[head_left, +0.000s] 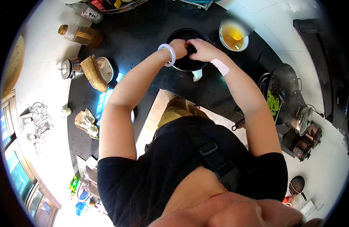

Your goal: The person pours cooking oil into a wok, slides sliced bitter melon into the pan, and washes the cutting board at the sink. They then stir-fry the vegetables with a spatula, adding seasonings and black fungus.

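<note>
Both hands meet over a black-lined pan (185,68) on the dark counter; its white handle (197,75) points toward my body. My left hand (178,48), below a pale bracelet (170,56), has its fingers curled in near the pan's middle. Close beside it, my right hand (201,50) is closed too, thumb and fingers bent toward the left fingertips. Whatever they hold, if anything, is too dark and small to make out. Right of the pan stands a bowl (222,36) of yellowish liquid with a yellow piece in it.
A wok (284,81) with cut green vegetables (272,103) sits at the right, by a lidded pot (303,121). Along the left are a brown-liquid bottle (89,36), a long tan loaf-like piece (93,73) by a dish (106,70), and a crumpled bag (86,122).
</note>
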Demonstrator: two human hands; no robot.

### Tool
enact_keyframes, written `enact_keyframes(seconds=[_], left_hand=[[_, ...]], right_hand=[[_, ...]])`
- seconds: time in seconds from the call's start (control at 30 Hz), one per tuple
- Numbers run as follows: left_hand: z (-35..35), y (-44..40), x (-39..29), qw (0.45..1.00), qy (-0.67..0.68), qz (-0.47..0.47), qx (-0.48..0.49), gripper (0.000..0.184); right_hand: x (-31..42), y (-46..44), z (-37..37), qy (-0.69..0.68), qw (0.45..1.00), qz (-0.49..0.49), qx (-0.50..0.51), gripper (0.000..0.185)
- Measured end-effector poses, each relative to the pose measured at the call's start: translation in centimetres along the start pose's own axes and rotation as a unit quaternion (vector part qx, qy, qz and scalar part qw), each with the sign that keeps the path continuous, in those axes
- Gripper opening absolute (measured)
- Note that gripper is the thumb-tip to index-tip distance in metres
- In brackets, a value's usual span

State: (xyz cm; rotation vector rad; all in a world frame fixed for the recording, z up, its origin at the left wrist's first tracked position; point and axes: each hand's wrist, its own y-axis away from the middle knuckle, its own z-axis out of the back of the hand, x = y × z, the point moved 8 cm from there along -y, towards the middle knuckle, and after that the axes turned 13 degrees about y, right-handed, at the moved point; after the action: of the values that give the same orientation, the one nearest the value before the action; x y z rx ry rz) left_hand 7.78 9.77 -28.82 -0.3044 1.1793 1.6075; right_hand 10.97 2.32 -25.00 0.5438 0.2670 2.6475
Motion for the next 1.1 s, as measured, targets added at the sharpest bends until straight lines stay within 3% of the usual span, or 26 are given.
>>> enact_keyframes(seconds=[0.07, 0.1, 0.13, 0.2, 0.4, 0.47, 0.53, 0.67, 0.7, 0.73, 0.83, 0.87, 0.93, 1.0, 1.03, 1.07, 1.1], left_hand=[[0.7, 3.6, -3.7, 0.976, -0.216, -0.012, -0.031, 0.063], [0.1, 4.0, -4.4, 0.958, -0.287, 0.001, -0.008, 0.069], [-0.9, 4.3, -5.1, 0.945, -0.326, -0.018, 0.033, 0.068], [-0.8, 4.2, -4.9, 0.932, -0.363, -0.008, -0.022, 0.062], [-0.3, -0.2, -0.9, 0.975, -0.204, 0.051, -0.067, 0.052], [0.5, 0.1, -1.2, 0.986, -0.13, 0.069, -0.075, 0.046], [1.9, 0.7, -1.2, 0.991, -0.048, 0.091, -0.084, 0.047], [0.6, -2.8, 3.4, 0.975, 0.127, 0.099, -0.155, 0.057], [-0.1, -3.0, 4.0, 0.959, 0.173, 0.097, -0.203, 0.055], [-0.5, -3.1, 4.8, 0.942, 0.204, 0.115, -0.24, 0.054], [-1.1, -1.6, 4.5, 0.906, 0.323, 0.105, -0.252, 0.052], [-1.4, -2.0, 5.0, 0.902, 0.343, 0.081, -0.25, 0.052], [-2.3, -1.9, 6.1, 0.825, 0.484, 0.109, -0.271, 0.051], [-2.6, 3.0, 2.7, 0.629, 0.688, 0.197, -0.302, 0.049], [-4.0, 0.2, 4.7, 0.573, 0.751, 0.164, -0.283, 0.046], [-4.6, -1.4, 4.4, 0.484, 0.845, 0.07, -0.217, 0.042], [-4.4, -1.7, 4.0, 0.466, 0.86, 0.048, -0.202, 0.037]], right_hand=[[2.1, 1.8, 1.1, 0.14, 0.981, -0.089, 0.099, 0.08], [2.1, 1.5, 0.1, 0.171, 0.975, -0.085, 0.111, 0.084], [2.4, 1.3, -0.4, 0.193, 0.97, -0.102, 0.109, 0.07], [1.1, 0.2, -2.7, 0.195, 0.967, -0.14, 0.086, 0.054], [-1.7, -1.2, -2.7, 0.014, 0.978, -0.209, 0.021, 0.034], [-2.0, -1.0, -1.0, -0.033, 0.977, -0.209, 0.023, 0.044], [-3.6, -1.0, -0.1, -0.135, 0.961, -0.237, -0.052, 0.044], [-5.6, -1.6, -2.8, -0.363, 0.859, -0.311, -0.184, 0.037], [-5.4, -1.9, -3.2, -0.308, 0.878, -0.324, -0.171, 0.034], [-6.2, -1.9, -5.7, -0.411, 0.802, -0.377, -0.214, 0.032], [-3.5, -0.4, -5.9, -0.565, 0.697, -0.398, -0.191, 0.032], [-3.3, 0.0, -6.8, -0.579, 0.664, -0.445, -0.161, 0.033], [-2.2, 0.1, -6.8, -0.619, 0.649, -0.406, -0.175, 0.034], [0.4, 0.6, -4.4, -0.64, 0.674, -0.323, -0.177, 0.037], [1.9, 1.0, -2.9, -0.64, 0.692, -0.273, -0.191, 0.041], [2.9, 1.1, -1.2, -0.587, 0.749, -0.215, -0.221, 0.042], [3.5, 1.3, 0.2, -0.487, 0.826, -0.158, -0.236, 0.041]])
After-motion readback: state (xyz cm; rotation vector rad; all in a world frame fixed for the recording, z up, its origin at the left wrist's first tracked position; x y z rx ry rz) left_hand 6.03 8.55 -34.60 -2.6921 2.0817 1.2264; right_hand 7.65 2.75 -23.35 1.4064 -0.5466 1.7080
